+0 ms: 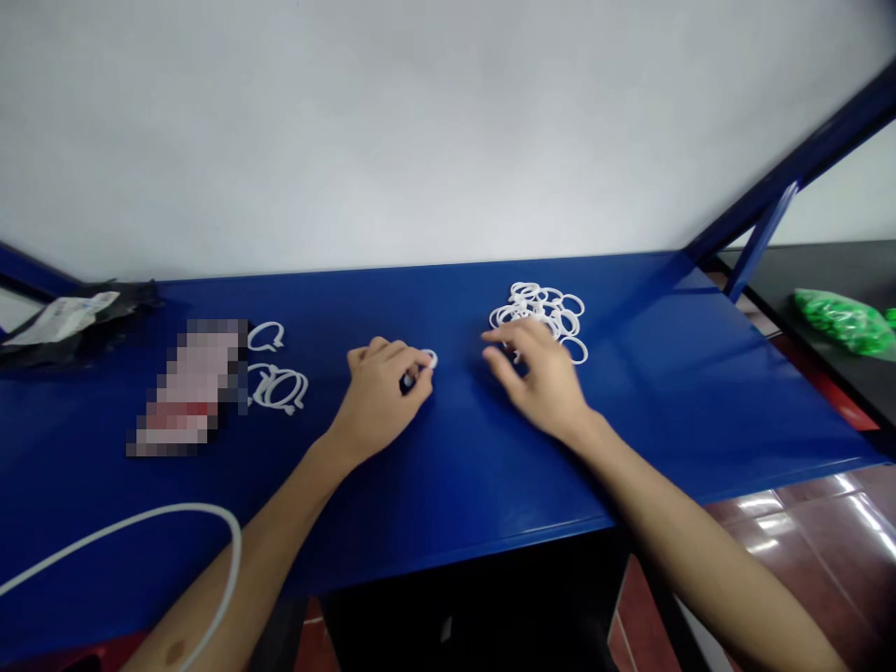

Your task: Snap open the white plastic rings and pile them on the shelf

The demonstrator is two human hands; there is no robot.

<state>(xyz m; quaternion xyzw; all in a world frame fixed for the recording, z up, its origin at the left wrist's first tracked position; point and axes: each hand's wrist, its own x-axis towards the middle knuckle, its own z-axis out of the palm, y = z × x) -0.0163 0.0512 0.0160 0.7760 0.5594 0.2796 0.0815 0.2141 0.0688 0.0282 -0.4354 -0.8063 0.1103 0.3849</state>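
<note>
My left hand [384, 397] rests on the blue table [448, 467] with its fingers curled round a small white ring [428, 358] and a small dark part at the fingertips. My right hand [539, 373] lies just right of it, fingers stretched out and spread, its tips at the near edge of a pile of white plastic rings [542, 313]. Nothing shows in the right hand.
A few finished white rings [278, 385] lie left of centre beside a blurred-out flat object [189, 387]. A black bag with a white label [70, 322] sits at the far left. A white tube [175, 523] loops over the near edge. Green items [844, 322] lie on a dark shelf at right.
</note>
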